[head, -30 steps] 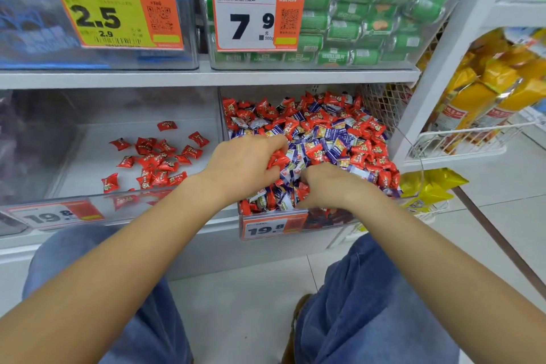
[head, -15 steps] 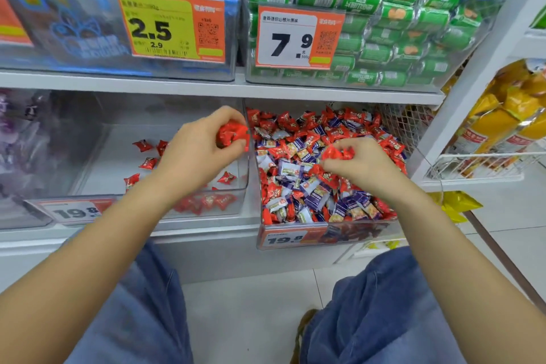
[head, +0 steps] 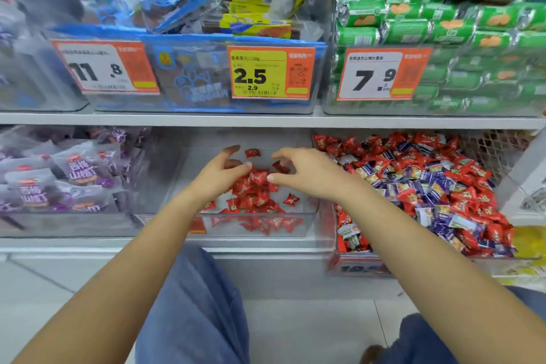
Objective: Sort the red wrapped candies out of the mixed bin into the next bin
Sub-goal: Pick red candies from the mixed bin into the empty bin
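Both hands hover over the clear bin (head: 307, 223) on the lower shelf, where a pile of red wrapped candies (head: 254, 198) lies. My left hand (head: 220, 176) has its fingers spread and loose. My right hand (head: 307, 173) also has its fingers apart. A few red candies (head: 280, 167) are in the air between and under the fingers, dropping toward the pile. To the right stands the mixed bin (head: 357, 267) full of red, blue and white wrapped candies (head: 428, 186).
Left of the clear bin sit purple and white snack bags (head: 59, 180). The upper shelf (head: 266, 120) carries bins with price tags 11.8, 2.5 and 7.9, and green rolls (head: 443, 29). My jeans-clad knees are below. A wire basket (head: 496, 145) stands at far right.
Both hands carried red candies from the mixed bin leftward over the clear bin and opened, letting them fall. The camera view shifted left and up.
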Motion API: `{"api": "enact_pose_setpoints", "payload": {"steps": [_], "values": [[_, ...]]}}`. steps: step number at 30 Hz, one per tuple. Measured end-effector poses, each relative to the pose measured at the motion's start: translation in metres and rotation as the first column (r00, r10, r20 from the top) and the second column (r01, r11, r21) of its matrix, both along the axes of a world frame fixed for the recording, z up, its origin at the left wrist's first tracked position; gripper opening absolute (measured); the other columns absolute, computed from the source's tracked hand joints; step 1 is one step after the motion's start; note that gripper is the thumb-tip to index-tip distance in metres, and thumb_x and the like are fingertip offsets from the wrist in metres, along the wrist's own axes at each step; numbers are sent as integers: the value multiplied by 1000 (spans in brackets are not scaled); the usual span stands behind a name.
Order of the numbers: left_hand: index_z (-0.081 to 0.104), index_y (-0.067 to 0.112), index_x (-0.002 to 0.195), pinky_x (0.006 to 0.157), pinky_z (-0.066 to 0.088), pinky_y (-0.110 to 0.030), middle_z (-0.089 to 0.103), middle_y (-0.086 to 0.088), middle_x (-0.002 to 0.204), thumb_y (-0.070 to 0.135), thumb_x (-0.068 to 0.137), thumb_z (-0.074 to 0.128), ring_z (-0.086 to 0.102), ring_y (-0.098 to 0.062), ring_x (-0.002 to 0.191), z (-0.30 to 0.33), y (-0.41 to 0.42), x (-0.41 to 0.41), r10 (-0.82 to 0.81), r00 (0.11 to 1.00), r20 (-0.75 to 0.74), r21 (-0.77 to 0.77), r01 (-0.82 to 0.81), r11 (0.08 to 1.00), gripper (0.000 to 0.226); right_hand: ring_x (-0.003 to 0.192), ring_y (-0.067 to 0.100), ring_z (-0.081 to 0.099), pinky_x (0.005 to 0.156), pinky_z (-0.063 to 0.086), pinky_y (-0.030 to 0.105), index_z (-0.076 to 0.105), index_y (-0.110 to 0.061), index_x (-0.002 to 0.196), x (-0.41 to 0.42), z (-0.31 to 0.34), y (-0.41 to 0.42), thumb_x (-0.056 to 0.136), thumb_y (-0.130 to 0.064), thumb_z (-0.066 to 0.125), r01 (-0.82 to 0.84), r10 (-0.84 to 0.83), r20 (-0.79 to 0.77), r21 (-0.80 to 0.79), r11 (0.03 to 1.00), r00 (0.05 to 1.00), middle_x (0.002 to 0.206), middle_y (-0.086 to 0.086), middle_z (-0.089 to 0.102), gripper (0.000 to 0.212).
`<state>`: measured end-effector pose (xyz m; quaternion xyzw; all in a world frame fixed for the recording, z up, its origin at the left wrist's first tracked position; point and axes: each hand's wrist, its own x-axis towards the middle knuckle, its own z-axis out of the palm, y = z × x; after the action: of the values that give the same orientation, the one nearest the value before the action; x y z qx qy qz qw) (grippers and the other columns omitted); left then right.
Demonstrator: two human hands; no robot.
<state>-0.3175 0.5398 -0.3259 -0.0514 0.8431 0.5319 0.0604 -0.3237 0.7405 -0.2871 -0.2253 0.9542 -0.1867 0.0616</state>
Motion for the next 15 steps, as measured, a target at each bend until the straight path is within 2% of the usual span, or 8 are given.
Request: {"api": "enact_pose_setpoints", "payload": {"steps": [2, 4, 7, 9, 10, 12, 15], "values": [[54, 17, 129, 85, 42, -25, 61, -4, 118, 26, 92, 58, 58, -14, 99, 0, -2, 0, 81, 995, -56, -12, -82, 997, 38, 117, 19, 55, 96, 44, 36, 56, -22, 127, 10, 7, 14, 90, -44, 56, -13, 8, -105, -47, 999, 994, 126, 1, 61, 43], [65, 13, 112, 87, 43, -28, 66, -5, 111, 20, 93, 57, 60, -18, 103, -1, 4, 1, 163, 978, -130, -56, -172, 984, 22, 111, 15, 57, 93, 44, 31, 62, -20, 120, 25, 10, 38, 92, -34, 55, 1, -19, -162, -114, 994, 987, 120, -3, 64, 31], [66, 20, 97, 83, 43, -28, 68, -1, 95, 18, 91, 58, 63, -21, 98, -2, 32, 9, 105, 973, -206, -74, -123, 990, 10, 104, 12, 58, 90, 45, 30, 67, -21, 110, 52, 0, 82, 93, -25, 55, 79, -117, -193, -193, 978, 974, 109, -6, 67, 21], [64, 18, 108, 84, 42, -26, 66, 1, 100, 23, 92, 57, 61, -20, 102, -2, 64, 16, -8, 974, -226, -63, -6, 998, 18, 105, 11, 56, 89, 44, 30, 68, -22, 107, 65, -12, 107, 94, -25, 54, 151, -187, -161, -210, 966, 969, 107, -8, 66, 19], [59, 17, 120, 90, 42, -26, 64, 0, 111, 28, 93, 55, 58, -19, 110, -2, 83, 19, -64, 973, -223, -58, 52, 997, 29, 105, 12, 56, 89, 44, 29, 68, -22, 107, 70, -18, 118, 95, -25, 53, 182, -213, -149, -196, 964, 966, 107, -8, 65, 19], [41, 15, 140, 105, 35, -31, 49, -2, 138, 39, 94, 51, 44, -18, 128, -1, 120, 26, -142, 970, -197, -78, 129, 989, 53, 104, 13, 55, 86, 43, 28, 68, -23, 107, 76, -26, 138, 95, -25, 53, 233, -257, -145, -162, 959, 956, 106, -8, 65, 19], [20, 11, 149, 116, 21, -37, 25, -8, 154, 38, 95, 45, 24, -23, 141, -9, 163, 34, -159, 966, -206, -145, 131, 981, 65, 103, 13, 54, 82, 39, 26, 68, -23, 106, 74, -28, 158, 94, -24, 55, 285, -316, -166, -186, 940, 934, 102, -7, 64, 18]]}}
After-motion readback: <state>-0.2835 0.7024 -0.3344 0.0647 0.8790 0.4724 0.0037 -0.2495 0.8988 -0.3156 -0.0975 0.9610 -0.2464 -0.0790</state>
